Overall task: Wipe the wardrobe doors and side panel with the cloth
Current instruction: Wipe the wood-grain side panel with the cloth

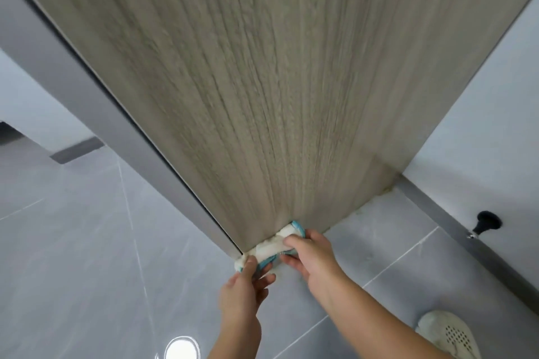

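Observation:
The wardrobe's side panel [262, 81], pale grey wood grain, fills the middle of the head view and runs down to the floor. At its bottom edge lies a white cloth [274, 245] with a teal border, bunched against the panel's base. My left hand [245, 285] pinches the cloth's left end near the panel's front corner. My right hand [312, 256] grips the cloth's right end, thumb on top and fingers under it. The wardrobe door's grey edge [87, 90] shows as a strip left of the panel.
Glossy grey floor tiles [87, 271] spread left and below. A white wall [481, 125] with a grey skirting meets the panel at the right. A black door stopper [484, 223] sticks out of the skirting. A white shoe [450, 332] stands at the bottom right.

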A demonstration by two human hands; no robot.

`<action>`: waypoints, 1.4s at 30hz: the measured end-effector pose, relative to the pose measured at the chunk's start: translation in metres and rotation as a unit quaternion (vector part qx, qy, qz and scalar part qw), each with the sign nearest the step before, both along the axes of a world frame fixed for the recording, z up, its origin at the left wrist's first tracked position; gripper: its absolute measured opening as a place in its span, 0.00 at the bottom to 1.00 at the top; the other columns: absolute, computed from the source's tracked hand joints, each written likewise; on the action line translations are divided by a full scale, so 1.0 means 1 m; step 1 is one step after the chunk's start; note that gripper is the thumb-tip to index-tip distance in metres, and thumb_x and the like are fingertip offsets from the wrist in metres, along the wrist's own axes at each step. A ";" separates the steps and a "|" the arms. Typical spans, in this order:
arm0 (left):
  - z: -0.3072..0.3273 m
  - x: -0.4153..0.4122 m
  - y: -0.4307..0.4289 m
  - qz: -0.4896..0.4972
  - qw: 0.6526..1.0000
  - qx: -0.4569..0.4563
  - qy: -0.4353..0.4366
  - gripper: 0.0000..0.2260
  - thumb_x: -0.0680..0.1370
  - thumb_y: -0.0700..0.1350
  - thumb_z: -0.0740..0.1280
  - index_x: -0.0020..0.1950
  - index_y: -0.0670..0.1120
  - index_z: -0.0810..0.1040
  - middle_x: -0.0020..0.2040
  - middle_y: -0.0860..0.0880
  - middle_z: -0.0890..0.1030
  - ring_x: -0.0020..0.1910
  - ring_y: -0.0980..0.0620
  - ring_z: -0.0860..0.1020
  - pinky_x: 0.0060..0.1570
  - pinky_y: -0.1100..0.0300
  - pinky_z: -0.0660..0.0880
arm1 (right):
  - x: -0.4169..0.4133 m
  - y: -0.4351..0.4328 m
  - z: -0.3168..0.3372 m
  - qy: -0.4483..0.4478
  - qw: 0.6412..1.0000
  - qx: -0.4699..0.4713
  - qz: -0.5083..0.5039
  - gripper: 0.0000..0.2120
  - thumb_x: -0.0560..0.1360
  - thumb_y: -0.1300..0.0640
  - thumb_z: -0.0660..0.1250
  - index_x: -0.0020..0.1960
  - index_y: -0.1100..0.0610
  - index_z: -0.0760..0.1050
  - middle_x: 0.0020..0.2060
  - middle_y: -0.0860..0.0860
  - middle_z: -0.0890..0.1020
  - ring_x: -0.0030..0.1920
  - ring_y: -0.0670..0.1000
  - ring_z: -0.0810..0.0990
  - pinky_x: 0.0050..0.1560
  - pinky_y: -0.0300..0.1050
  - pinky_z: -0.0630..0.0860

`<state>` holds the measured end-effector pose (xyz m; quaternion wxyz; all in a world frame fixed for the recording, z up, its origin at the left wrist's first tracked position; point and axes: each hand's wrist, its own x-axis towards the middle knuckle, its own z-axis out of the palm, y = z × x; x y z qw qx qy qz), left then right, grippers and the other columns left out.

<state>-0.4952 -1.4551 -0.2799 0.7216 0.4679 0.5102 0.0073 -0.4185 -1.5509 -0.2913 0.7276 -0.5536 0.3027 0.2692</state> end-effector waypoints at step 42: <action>0.196 0.047 -0.071 -0.016 0.926 0.205 -0.317 0.07 0.78 0.40 0.66 0.44 0.44 0.84 0.37 0.47 0.85 0.35 0.47 0.84 0.30 0.67 0.75 | 0.037 -0.036 0.203 -0.440 0.886 -0.103 -0.105 0.06 0.71 0.65 0.67 0.44 0.55 0.74 0.33 0.44 0.77 0.35 0.42 0.76 0.36 0.37 0.75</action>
